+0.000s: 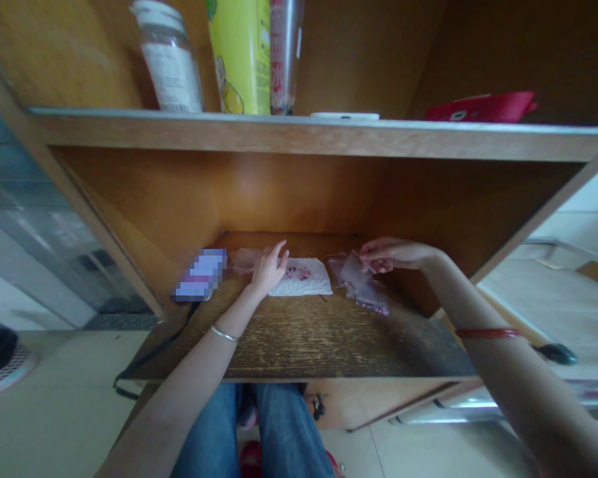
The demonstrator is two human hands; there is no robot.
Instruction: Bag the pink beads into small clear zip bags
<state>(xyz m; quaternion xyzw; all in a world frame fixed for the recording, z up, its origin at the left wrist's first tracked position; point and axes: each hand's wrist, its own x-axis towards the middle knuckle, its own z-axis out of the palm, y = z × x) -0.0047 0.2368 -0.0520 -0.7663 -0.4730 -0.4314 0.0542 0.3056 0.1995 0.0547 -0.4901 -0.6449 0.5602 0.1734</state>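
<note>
My left hand rests at the left edge of a white tissue, fingers stretched out and holding nothing. Small dark-red beads or pieces lie on the tissue. To the right, my right hand pinches the upper part of a clear plastic bag. Small pinkish beads show at the bottom of the bags there. Another clear bag lies just left of the held one. Beyond my left hand is a further thin, pinkish clear bag, partly hidden by that hand.
A phone with a dark strap lies on the left of the worn wooden desk. Overhead, a shelf edge carries a white-capped jar, a yellow canister, a clear printed container and a red pouch-like item.
</note>
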